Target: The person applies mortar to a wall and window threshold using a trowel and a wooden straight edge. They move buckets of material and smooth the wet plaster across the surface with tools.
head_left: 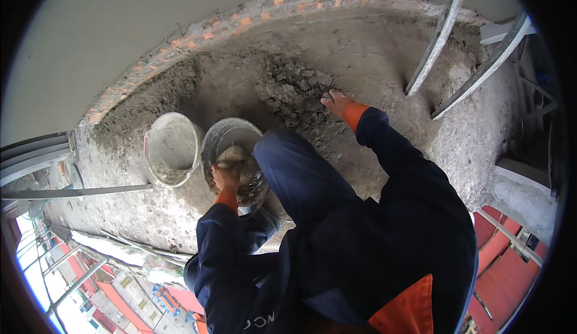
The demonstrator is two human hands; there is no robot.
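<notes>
My left hand (225, 176) is down inside a bucket (210, 147) with murky contents, its fingers on a pale tan object (231, 154) that I cannot make out clearly. Just left of it stands a second bucket (171, 148), coated in grey, with grey residue inside. My right hand (337, 103) is at the edge of a pile of broken grey mortar lumps (292, 86), fingers curled; what they hold, if anything, is unclear. My bent knee is between the two hands.
A low curved brick edge (246, 20) borders a grey plastered surface (84, 27). Two metal poles (442, 36) slant down at upper right, and a long bar (102, 190) lies at left. Scaffold rails (72, 283) and red roofs (505, 274) show beyond the edges, far below.
</notes>
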